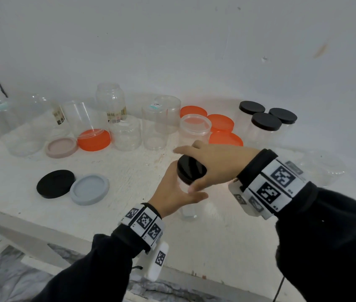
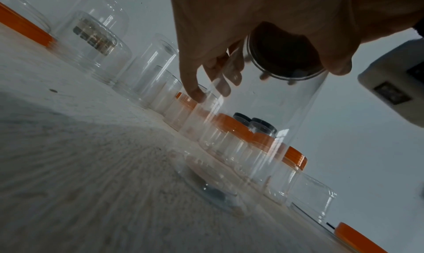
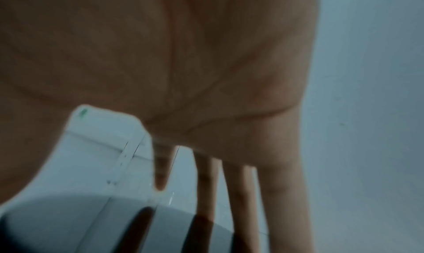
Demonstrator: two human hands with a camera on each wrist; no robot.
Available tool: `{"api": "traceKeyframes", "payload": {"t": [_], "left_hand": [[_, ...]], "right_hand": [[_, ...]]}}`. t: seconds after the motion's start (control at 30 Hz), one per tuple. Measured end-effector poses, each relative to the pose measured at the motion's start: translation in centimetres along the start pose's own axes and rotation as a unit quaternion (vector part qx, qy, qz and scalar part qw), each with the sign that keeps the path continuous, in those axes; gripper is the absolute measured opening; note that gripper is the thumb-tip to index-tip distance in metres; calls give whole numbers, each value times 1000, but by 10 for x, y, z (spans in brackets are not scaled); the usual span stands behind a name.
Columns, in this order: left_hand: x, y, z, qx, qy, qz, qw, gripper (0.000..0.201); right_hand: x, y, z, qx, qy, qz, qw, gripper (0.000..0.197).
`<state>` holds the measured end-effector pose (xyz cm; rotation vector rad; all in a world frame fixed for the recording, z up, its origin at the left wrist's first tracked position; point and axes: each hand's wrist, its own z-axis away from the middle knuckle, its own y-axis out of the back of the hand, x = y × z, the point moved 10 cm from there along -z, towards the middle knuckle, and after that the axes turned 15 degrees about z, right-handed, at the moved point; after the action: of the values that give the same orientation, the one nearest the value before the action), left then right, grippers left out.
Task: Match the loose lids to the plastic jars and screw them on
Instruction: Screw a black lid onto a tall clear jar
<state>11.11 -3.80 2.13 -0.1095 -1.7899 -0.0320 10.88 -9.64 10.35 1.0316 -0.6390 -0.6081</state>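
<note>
The left hand [image 1: 173,192] wrapped its fingers round a clear jar [image 1: 189,211] standing near the front edge of the white table [image 1: 129,171], while the right hand [image 1: 214,164] cupped a black lid [image 1: 191,170] on its mouth — thumb and fingers curled over the rim. To seat it well, I judged, the lid needed keeping level and the jar braced down, then a short back-turn until the threads caught — thin plastic cross-threads easily. Three black-capped jars [image 1: 266,125] stood far right.
</note>
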Motion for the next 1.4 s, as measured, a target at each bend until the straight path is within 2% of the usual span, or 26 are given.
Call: {"api": "traceKeyframes", "payload": {"t": [0.07, 0.1, 0.17, 0.27, 0.33, 0.4, 0.47, 0.5, 0.57, 0.63, 0.67, 0.73, 0.83, 0.9, 0.97, 1.07, 1.17, 1.33, 1.4], "left_hand": [[2, 0, 0, 1, -7, -8, 1000, 79], [4, -1, 1, 0, -12, -9, 1000, 80], [8, -2, 1, -1, -13, -2, 1000, 77], [13, -5, 1, -10, -29, -7, 1000, 63], [8, -3, 1, -5, -21, -1, 1000, 68], [2, 0, 2, 9, -9, 1, 1000, 80], [0, 1, 1, 11, -8, -12, 1000, 79], [1, 1, 1, 10, -9, -15, 1000, 79], [1, 0, 1, 4, -12, -15, 1000, 83], [-1, -1, 1, -1, -10, -20, 1000, 86], [-1, -1, 2, -1, -6, -22, 1000, 86], [-1, -1, 2, 4, -5, -12, 1000, 84], [1, 2, 2, 12, -8, -6, 1000, 83], [2, 1, 3, 10, -11, -14, 1000, 82], [0, 1, 3, 11, -5, -11, 1000, 84], [-1, 1, 3, 13, -1, -5, 1000, 82], [1, 0, 2, 6, -10, 4, 1000, 78], [-3, 0, 1, 4, -2, 7, 1000, 91], [0, 1, 3, 8, -7, -1, 1000, 92]], "right_hand": [[-6, 2, 1, -6, 38, 0, 999, 84], [-6, 6, 1, 11, 34, 5, 999, 79], [-2, 15, 1, 65, -4, 24, 998, 68], [5, 19, 0, 111, -76, 70, 988, 74], [3, 10, -2, 70, -62, 65, 993, 77], [-8, 2, 1, 7, 9, 10, 1000, 78], [-14, 5, 4, -4, 51, 3, 999, 77], [-13, 9, 3, 17, 44, 9, 999, 70], [-7, 19, 1, 85, -20, 36, 995, 58], [0, 24, 1, 127, -95, 74, 984, 67], [1, 23, 0, 128, -107, 90, 982, 70], [1, 17, -2, 87, -85, 83, 989, 71], [-12, 3, 1, -11, 16, 27, 999, 76], [-13, 6, 1, 1, 34, 23, 999, 76], [-9, 10, 0, 31, 10, 17, 999, 70], [-2, 15, 0, 80, -65, 47, 994, 64], [3, 16, -1, 104, -100, 84, 986, 73], [-14, 14, 5, 51, 49, -5, 997, 67], [-14, 15, 5, 55, 50, -8, 997, 63]]}}
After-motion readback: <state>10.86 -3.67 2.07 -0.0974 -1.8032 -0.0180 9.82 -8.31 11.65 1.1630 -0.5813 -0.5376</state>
